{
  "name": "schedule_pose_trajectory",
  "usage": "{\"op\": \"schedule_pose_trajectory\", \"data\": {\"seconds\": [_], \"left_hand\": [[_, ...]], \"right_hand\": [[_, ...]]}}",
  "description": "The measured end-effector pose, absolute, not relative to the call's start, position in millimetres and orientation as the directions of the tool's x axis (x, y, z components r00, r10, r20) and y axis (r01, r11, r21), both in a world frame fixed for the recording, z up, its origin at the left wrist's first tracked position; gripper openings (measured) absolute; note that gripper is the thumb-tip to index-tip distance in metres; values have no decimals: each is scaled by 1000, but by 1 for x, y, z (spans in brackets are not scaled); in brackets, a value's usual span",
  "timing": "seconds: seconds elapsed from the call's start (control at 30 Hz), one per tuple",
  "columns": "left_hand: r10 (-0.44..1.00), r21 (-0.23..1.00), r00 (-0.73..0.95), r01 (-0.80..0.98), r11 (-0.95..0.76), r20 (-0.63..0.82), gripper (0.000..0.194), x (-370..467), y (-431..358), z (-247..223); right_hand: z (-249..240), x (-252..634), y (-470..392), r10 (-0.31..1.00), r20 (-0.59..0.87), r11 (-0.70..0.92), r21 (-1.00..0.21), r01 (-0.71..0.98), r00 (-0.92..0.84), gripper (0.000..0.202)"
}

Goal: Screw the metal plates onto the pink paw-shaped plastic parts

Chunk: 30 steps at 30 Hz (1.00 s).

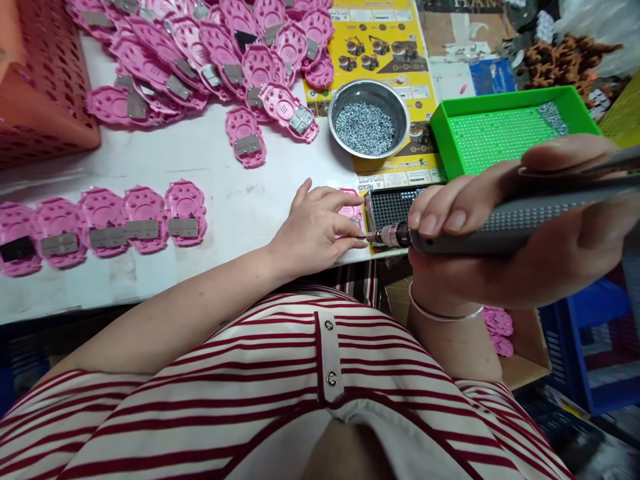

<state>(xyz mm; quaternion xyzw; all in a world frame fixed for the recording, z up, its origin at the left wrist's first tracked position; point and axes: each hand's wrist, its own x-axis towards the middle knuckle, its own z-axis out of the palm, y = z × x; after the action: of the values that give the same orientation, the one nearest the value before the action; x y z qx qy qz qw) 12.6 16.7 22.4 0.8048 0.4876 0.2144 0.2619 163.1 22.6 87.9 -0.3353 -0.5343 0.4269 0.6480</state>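
My right hand [520, 220] is wrapped round a grey electric screwdriver [480, 230], held almost level with its tip pointing left. That tip reaches the fingertips of my left hand [320, 230], which rests at the table's front edge. Under the left fingers lies a pink plastic piece [351, 205], mostly covered. Whether the left thumb and finger pinch a screw at the tip is too small to tell. Just right of the piece is a black perforated tray [393, 208], partly behind the screwdriver. A metal bowl [369, 119] of small screws stands beyond my left hand.
Five pink pieces with plates [143, 220] line up at the left. A pink pile [200, 60] lies at the back, beside an orange basket [45, 87]. A green tray [505, 133] stands at the right. Below the table are a cardboard box [530, 360] and blue crates [590, 340].
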Motion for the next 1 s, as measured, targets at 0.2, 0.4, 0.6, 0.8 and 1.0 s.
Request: {"op": "schedule_pose_trajectory", "data": {"seconds": [0.2, 0.4, 0.6, 0.8, 1.0], "left_hand": [[894, 469, 446, 780, -415, 50, 49, 10, 16, 18], [885, 377, 460, 810, -449, 65, 33, 10, 11, 13], [891, 342, 444, 826, -449, 98, 34, 12, 10, 9], [886, 338, 449, 821, -460, 116, 35, 13, 9, 8], [889, 356, 447, 818, -452, 103, 34, 12, 9, 7]], "right_hand": [[54, 157, 37, 677, 706, 734, -625, -265, 209, 14], [27, 158, 40, 692, 704, 721, -685, -103, 163, 25], [21, 160, 38, 728, 671, 681, -731, -34, 140, 34], [12, 159, 45, 708, 684, 701, -710, -61, 175, 36], [11, 160, 43, 774, 621, 633, -763, -130, 127, 31]]}}
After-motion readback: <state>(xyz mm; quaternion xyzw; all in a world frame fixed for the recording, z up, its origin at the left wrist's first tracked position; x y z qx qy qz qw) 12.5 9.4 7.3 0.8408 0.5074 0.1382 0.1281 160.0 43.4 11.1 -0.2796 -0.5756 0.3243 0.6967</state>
